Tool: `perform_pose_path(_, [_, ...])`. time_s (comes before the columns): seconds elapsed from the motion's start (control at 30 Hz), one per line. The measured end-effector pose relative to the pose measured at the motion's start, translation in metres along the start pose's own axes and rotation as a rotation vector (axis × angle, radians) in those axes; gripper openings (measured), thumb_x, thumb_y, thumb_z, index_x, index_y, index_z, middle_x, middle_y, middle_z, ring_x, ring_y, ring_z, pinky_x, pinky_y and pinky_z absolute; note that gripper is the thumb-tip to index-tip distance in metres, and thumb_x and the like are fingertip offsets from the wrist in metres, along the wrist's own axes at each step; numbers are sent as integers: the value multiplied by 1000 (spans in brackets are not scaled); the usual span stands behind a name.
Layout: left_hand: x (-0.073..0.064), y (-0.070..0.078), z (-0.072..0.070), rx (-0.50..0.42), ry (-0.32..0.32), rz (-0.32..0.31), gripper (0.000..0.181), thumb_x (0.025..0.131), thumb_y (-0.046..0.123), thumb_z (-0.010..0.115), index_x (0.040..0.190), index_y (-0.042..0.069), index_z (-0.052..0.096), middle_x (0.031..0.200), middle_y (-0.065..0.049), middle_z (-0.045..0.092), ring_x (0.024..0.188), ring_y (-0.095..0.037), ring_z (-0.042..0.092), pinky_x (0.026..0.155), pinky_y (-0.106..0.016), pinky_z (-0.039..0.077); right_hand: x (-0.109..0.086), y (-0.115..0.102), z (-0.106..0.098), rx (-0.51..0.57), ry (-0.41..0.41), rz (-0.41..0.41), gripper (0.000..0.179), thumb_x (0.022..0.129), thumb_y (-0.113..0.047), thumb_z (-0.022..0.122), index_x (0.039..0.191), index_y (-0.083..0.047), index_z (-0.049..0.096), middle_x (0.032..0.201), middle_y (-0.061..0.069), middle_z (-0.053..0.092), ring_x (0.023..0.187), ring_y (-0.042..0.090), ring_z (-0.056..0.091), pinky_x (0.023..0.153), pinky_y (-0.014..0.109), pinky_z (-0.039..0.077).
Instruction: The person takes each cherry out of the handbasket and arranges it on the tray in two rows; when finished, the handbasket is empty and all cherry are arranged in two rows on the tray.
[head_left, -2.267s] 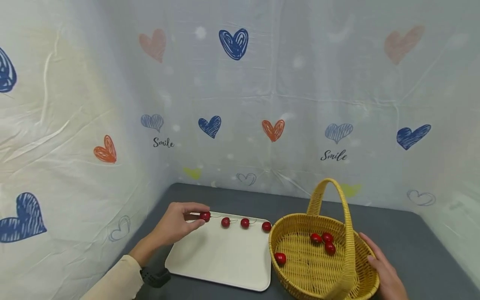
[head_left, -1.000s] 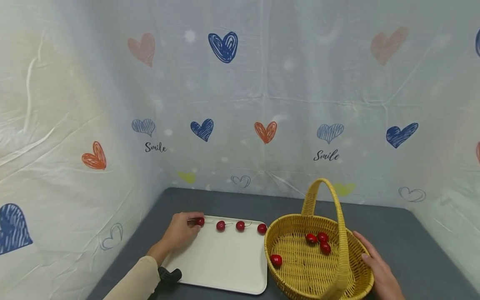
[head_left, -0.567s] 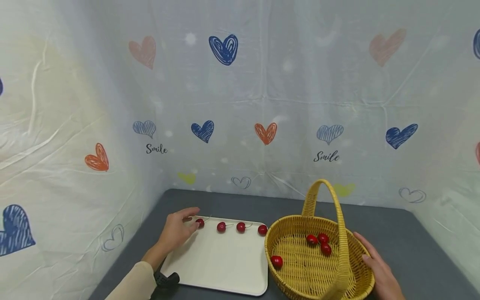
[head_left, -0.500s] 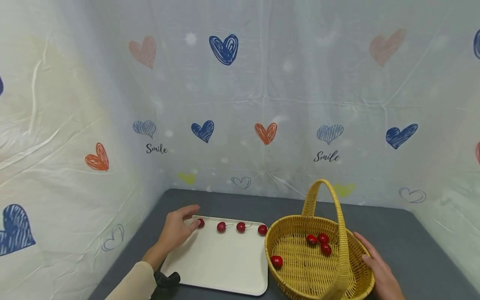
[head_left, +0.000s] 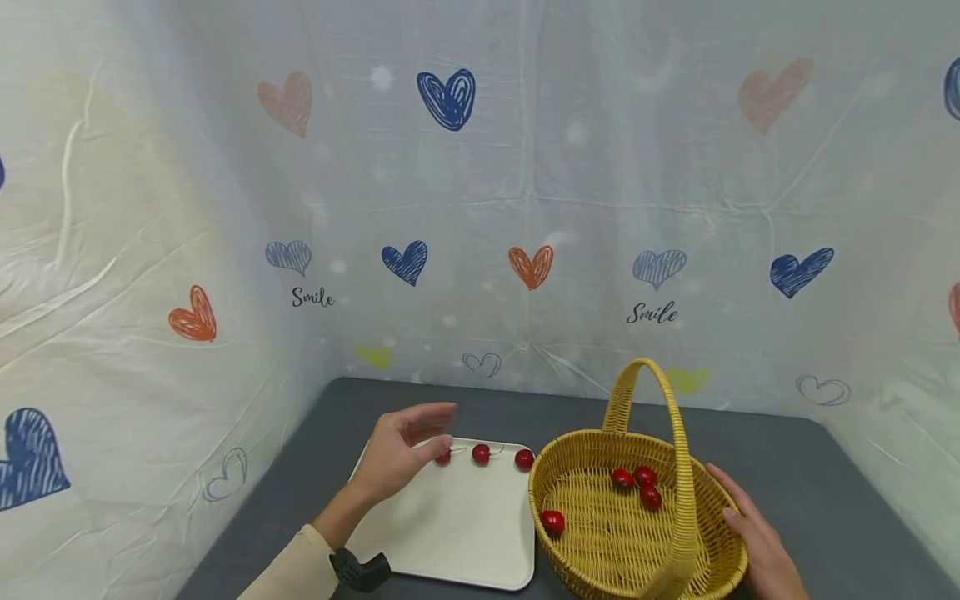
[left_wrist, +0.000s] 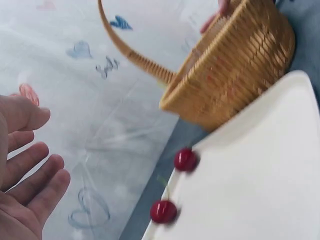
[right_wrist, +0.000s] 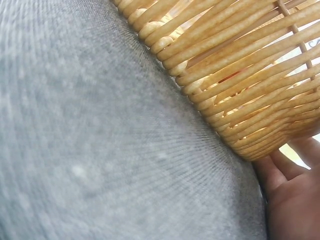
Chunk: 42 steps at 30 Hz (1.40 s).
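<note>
My left hand (head_left: 396,454) hovers over the back left of a cream tray (head_left: 457,533), its fingers loosely spread and holding nothing. Just past the thumb tip a red cherry (head_left: 443,457) shows, partly covered by the thumb. Farther right along the tray's back edge lie a second cherry (head_left: 481,453) with a stem and a third cherry (head_left: 524,459) beside the basket. The tray's back left corner is hidden behind the hand. At the right, my right hand (head_left: 765,542) holds the side of a yellow wicker basket (head_left: 600,542), with the thumb at the rim.
Inside the basket a small group of cherries (head_left: 645,477) sits toward the back, and one cherry (head_left: 552,522) rests by the left wall. The tall basket handle (head_left: 682,475) arches above. A grey table (head_left: 795,467) meets a heart-printed curtain (head_left: 480,317) behind.
The left hand has let go of the leftmost cherry at the tray's back left, then moved right toward the neighbouring cherry. The right hand and basket have stayed in place.
</note>
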<state>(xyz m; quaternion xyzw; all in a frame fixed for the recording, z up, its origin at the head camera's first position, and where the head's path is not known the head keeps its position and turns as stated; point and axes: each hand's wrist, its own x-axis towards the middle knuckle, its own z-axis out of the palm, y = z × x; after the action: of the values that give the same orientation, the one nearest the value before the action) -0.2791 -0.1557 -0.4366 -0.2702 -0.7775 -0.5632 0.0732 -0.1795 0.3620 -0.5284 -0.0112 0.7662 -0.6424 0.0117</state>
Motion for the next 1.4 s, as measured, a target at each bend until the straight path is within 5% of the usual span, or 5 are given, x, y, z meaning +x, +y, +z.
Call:
perform_pose_path(0.3, [9, 18, 44, -271, -198, -14, 48, 101, 6, 77, 148, 2, 67, 147, -21, 69, 134, -44, 68, 105, -30, 61, 0, -5, 4, 11, 4, 53, 65, 122, -40, 27, 178, -15, 4, 166, 13, 21, 112, -9, 64, 84, 34, 65])
perform_pose_path(0.53, [13, 21, 77, -301, -294, -18, 47, 103, 10, 75, 149, 4, 66, 148, -21, 69, 134, -49, 67, 106, -30, 61, -2, -5, 5, 24, 2, 16, 62, 123, -36, 28, 177, -13, 7, 142, -31, 42, 115, -7, 65, 84, 33, 66])
perform_pose_path(0.87, [27, 26, 124, -349, -395, -37, 48, 104, 18, 77, 149, 8, 67, 147, -11, 71, 130, -12, 72, 110, -30, 59, -2, -8, 8, 4, 25, 43, 63, 122, -39, 27, 178, -15, 10, 168, 13, 22, 115, -13, 61, 86, 29, 64])
perform_pose_path(1.07, [38, 26, 154, -295, -402, -50, 48, 102, 18, 78, 149, 7, 68, 144, -7, 74, 128, -13, 73, 106, -24, 59, -3, -8, 8, -31, 44, 30, 61, 123, -38, 26, 178, -16, 13, 171, 21, 21, 116, -14, 60, 86, 25, 63])
perform_pose_path(1.4, [57, 32, 194, -67, -382, -25, 48, 102, 25, 80, 147, 11, 71, 143, -7, 75, 124, -19, 76, 100, -19, 59, -5, -7, 5, -7, 31, -9, 61, 123, -36, 27, 177, -14, 11, 156, -16, 36, 119, -13, 60, 87, 25, 63])
